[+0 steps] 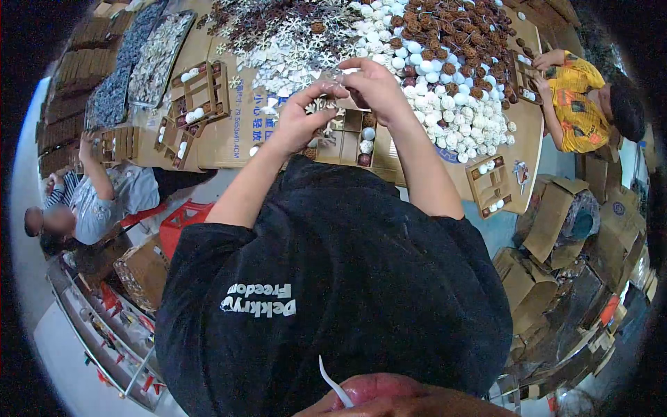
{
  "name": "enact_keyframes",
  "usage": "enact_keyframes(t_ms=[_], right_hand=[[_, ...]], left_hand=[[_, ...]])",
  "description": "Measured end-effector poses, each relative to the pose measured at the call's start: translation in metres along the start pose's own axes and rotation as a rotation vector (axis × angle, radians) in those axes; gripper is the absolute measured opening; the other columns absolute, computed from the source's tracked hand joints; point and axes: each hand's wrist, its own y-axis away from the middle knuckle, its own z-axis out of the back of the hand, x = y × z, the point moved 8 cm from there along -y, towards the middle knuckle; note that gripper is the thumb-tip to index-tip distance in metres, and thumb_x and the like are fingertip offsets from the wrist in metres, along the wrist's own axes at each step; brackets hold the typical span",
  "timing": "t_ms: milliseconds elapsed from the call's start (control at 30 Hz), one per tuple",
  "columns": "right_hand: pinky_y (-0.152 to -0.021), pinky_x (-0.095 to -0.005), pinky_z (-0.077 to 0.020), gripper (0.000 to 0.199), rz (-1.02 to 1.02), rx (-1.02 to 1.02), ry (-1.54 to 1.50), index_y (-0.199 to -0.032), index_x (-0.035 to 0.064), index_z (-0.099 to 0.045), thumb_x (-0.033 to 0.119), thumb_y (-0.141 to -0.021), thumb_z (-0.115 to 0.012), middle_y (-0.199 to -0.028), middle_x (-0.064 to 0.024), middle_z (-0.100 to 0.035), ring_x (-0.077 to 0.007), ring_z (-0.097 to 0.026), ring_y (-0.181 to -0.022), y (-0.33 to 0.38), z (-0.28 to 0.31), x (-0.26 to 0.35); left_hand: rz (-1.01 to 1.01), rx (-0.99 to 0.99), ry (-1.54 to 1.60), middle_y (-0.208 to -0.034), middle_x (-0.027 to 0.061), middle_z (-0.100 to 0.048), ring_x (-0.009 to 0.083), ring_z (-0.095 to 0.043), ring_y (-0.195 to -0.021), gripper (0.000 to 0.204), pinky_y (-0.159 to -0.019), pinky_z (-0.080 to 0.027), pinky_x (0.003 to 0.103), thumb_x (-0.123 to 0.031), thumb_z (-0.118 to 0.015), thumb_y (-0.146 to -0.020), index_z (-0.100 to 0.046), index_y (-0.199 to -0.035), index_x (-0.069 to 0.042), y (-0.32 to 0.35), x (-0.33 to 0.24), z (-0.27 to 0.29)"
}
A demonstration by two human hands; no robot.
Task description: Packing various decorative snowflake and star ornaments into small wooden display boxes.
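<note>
My left hand (306,119) and my right hand (377,89) meet over a shallow brown compartment box (351,147) on the table in front of me. The fingers of both are curled, their tips close together; whatever is pinched there is too small to make out. Pale snowflake shapes (321,106) show in the gap between my left thumb and forefinger and just below the thumb; I cannot tell whether they are held or lie behind. Along the box's right side sit white balls (366,146) and a dark reddish ball (364,160).
Heaped beyond my hands are snowflake cutouts (299,48), white woven balls (451,115) and brown woven balls (445,31). Other partly filled boxes (199,94) stand left, another box (490,184) right. One person (583,104) works at the right, others (104,198) at the left.
</note>
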Motion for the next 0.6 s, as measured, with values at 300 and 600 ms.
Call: enact_keyframes(t_ms=[300, 600], right_hand=[[-0.05, -0.0199, -0.0393, 0.023, -0.161, 0.29, -0.292, -0.113, 0.0009, -0.059, 0.008, -0.091, -0.06, -0.083, 0.0003, -0.059, -0.0043, -0.05, -0.061, 0.016, -0.034, 0.003], [-0.087, -0.0303, -0.0487, 0.042, 0.401, 0.028, -0.099, -0.11, 0.0018, -0.06, 0.024, -0.081, -0.08, -0.109, -0.0068, -0.061, -0.015, -0.059, -0.1, 0.056, -0.028, 0.004]], left_hand=[[0.226, 0.024, 0.511, -0.139, 0.0136, -0.052, 0.0196, -0.055, -0.12, 0.074, -0.102, -0.044, 0.032, -0.006, -0.065, -0.083, -0.034, -0.15, -0.003, 0.009, -0.008, -0.011], [-0.117, -0.228, 0.045, -0.148, 0.0209, -0.042, 0.0248, -0.047, -0.13, 0.089, -0.105, -0.041, 0.034, -0.006, -0.059, -0.09, 0.001, -0.155, -0.001, -0.003, -0.051, 0.018]])
